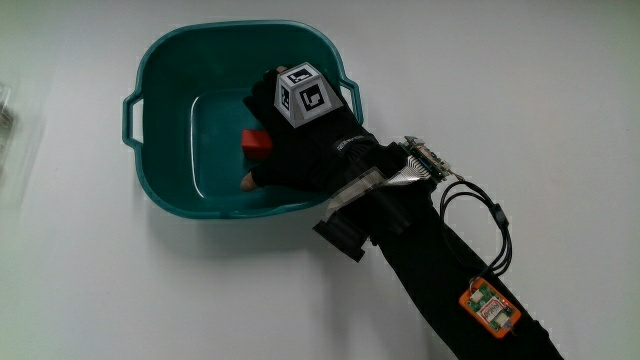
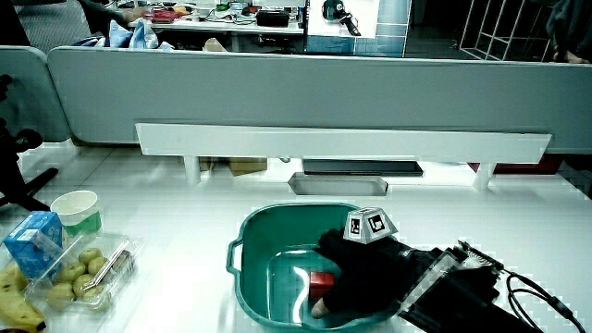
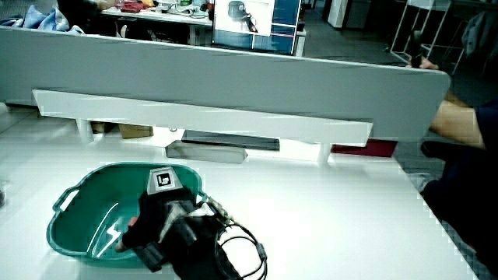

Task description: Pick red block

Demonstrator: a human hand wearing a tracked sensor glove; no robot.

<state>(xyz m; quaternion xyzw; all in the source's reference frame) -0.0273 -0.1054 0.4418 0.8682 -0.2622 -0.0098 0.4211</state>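
Observation:
A small red block (image 1: 256, 141) lies inside the teal basin (image 1: 160, 70), over the basin's floor. The gloved hand (image 1: 262, 160) reaches into the basin from the person's side, and its forearm crosses the basin's rim. The fingers curl over the block and the thumb sits nearer the person, so only one end of the block shows. The patterned cube (image 1: 303, 95) rides on the back of the hand. In a side view the red block (image 2: 321, 280) peeks out under the hand (image 2: 347, 277) within the basin (image 2: 242, 242). In a side view the hand (image 3: 152, 218) fills the basin (image 3: 66, 225) and hides the block.
A paper cup (image 2: 78, 211), a blue carton (image 2: 32, 242), a clear tray of small fruits (image 2: 79, 273) and bananas (image 2: 14, 301) stand beside the basin near the table's edge. A low partition (image 2: 296, 97) runs along the table's far edge. Cables (image 1: 495, 225) hang off the forearm.

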